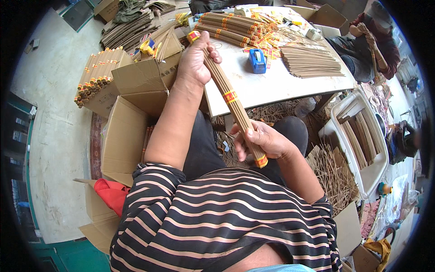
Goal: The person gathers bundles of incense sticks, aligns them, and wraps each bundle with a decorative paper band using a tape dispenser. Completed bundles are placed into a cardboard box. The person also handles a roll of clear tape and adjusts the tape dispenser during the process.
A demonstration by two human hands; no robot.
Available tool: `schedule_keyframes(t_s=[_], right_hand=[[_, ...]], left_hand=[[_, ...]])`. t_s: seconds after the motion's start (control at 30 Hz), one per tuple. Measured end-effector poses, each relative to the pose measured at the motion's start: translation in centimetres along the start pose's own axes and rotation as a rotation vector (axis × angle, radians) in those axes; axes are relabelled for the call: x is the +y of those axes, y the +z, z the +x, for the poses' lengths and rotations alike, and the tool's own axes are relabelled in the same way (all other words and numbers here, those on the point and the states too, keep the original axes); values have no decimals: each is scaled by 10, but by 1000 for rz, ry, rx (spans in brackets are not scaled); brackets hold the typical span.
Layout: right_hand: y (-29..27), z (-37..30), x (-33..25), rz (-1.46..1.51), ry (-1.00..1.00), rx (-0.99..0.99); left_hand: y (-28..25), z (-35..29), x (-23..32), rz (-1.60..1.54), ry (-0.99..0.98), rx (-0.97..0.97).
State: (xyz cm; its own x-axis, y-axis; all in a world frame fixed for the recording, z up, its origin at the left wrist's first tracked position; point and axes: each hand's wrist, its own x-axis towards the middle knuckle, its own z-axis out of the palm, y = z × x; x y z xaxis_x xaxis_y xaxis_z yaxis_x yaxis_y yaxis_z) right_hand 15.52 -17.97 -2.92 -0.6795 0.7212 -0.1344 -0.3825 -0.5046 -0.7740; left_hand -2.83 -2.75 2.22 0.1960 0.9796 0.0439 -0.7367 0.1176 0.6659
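Observation:
A long bundle of brown incense sticks [219, 77] slants between my two hands, over my lap in front of the table. It wears red and yellow paper bands at its middle and at both ends. My left hand [195, 59] is closed round the upper part, just below the top band. Near the lower end, my right hand [265, 141] grips the bundle between thumb and fingers, above the bottom band. A blue tape dispenser [257, 61] stands on the white table [235, 88], to the right of the bundle. Banded bundles [229, 28] lie piled behind it.
Loose sticks [312, 61] are spread at the table's right. Open cardboard boxes [124, 131] stand at my left, beside stacked bundles [97, 72]. A white tub [385, 156] with sticks and a heap of thin sticks [333, 177] are at my right. Another person [378, 45] sits at the far right.

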Motion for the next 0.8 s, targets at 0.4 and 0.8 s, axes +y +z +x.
schedule_keyframes(t_s=[0.4, 0.8], right_hand=[[7, -11, 4, 207, 189, -127], [9, 21, 10, -549, -192, 69]], left_hand=[[9, -33, -4, -97, -63, -108], [1, -106, 102, 378, 465, -116]])
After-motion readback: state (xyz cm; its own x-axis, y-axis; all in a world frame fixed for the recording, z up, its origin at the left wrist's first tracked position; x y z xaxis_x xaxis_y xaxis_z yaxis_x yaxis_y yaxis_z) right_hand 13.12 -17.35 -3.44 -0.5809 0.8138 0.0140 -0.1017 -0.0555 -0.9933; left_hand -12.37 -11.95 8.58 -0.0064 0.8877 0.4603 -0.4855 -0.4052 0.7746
